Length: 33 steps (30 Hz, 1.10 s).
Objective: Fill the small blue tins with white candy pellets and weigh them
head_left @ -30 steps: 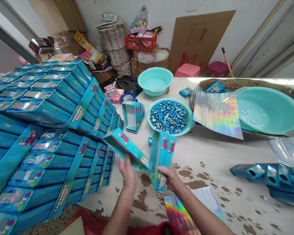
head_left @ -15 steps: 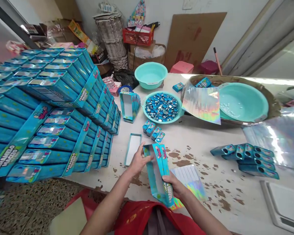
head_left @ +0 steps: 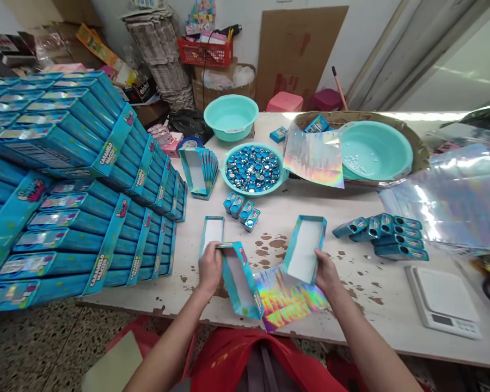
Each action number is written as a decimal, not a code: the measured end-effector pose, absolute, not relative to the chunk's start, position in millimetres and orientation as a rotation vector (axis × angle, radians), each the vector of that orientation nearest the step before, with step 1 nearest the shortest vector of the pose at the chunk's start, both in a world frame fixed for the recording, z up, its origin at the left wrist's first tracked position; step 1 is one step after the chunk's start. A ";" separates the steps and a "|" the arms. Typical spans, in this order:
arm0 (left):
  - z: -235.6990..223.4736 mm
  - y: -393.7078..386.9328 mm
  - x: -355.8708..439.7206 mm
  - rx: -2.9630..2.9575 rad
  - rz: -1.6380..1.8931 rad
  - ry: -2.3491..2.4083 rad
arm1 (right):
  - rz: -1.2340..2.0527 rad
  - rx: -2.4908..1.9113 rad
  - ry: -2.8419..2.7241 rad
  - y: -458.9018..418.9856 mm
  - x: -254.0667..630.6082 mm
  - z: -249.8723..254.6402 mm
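Observation:
My left hand [head_left: 210, 268] grips the upper left corner of a blue cardboard display tray [head_left: 242, 280], tilted with its open side up. In my right hand [head_left: 326, 271] is a second tray [head_left: 306, 247] with a white inside, held by its right edge. Beneath them a shiny holographic sheet [head_left: 288, 302] lies on the table. Another tray [head_left: 213, 230] rests flat just beyond my left hand. Farther back stands a fanned stack of nested trays [head_left: 198, 171]. Several small blue boxes [head_left: 245, 211] stand in a row past the hands.
Filled blue display boxes [head_left: 106, 158] are piled high at the left. A turquoise basin [head_left: 253, 170] holds blue and silver round pieces; another basin [head_left: 231, 117] stands behind it. To the right are slim blue boxes [head_left: 386, 234], a white scale [head_left: 445, 302] and a third basin [head_left: 375, 149].
The two trays, held together before, are now apart. My right hand has carried one to the right and away from me; my left hand keeps the other. The camera view has shifted.

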<state>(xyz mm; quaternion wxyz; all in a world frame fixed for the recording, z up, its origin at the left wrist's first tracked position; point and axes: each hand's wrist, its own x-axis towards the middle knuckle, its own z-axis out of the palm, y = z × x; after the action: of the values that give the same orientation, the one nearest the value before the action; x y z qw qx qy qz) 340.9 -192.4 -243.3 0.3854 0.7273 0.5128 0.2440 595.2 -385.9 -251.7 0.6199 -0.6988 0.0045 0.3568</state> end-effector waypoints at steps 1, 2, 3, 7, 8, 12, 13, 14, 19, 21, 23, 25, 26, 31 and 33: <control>-254.0 -193.1 345.2 1.917 0.478 1.279 | 0.742 -1.699 -0.007 -382.4 609.2 -254.8; -262.4 -193.0 351.7 1.978 0.380 1.257 | 0.671 -1.783 -0.004 -378.9 619.8 -256.8; -267.9 -191.3 360.3 2.038 0.338 1.236 | 0.607 -1.848 0.019 -376.1 626.5 -257.9; -266.6 -157.7 412.0 2.217 0.443 1.156 | 0.243 -2.067 -0.207 -367.1 617.9 -259.3; -264.7 -143.1 426.6 2.217 0.433 1.160 | 0.187 -2.093 -0.373 -362.0 610.4 -261.5; -268.9 -83.5 470.9 2.031 0.215 1.258 | 0.401 -1.961 -0.871 -313.5 590.2 -287.3; -272.7 -72.7 476.3 2.003 0.161 1.228 | 0.493 -1.925 -0.906 -295.6 590.5 -296.5; -276.8 -64.3 479.6 1.998 0.124 1.175 | 0.582 -1.899 -0.923 -277.1 592.6 -305.7; -288.9 -50.9 477.7 2.126 0.067 0.981 | 0.914 -1.764 -0.998 -215.2 599.5 -337.9; -286.9 -51.3 476.3 2.168 -0.009 0.921 | 0.894 -1.733 -1.016 -211.8 591.1 -343.3; -283.3 -53.3 475.9 2.207 -0.110 0.882 | 0.802 -1.773 -0.992 -214.8 578.8 -346.4; -280.0 -57.3 475.0 2.252 -0.180 0.863 | 0.728 -1.845 -0.952 -218.8 567.8 -348.5; -279.1 -59.8 473.8 2.273 -0.189 0.853 | 0.710 -1.872 -0.935 -220.2 564.0 -349.3; -282.7 -62.9 462.5 2.293 -0.106 0.744 | 0.736 -1.863 -0.924 -222.2 559.3 -349.3; -285.8 -56.0 460.5 2.246 -0.094 0.771 | 0.764 -1.860 -0.941 -223.6 560.0 -347.5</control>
<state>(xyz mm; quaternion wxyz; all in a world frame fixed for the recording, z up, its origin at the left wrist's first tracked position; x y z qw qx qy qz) 460.5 -56.0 -285.8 0.3732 0.8767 0.3011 -0.0366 560.0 -223.6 -347.5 0.4447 -0.7504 -0.3796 0.3083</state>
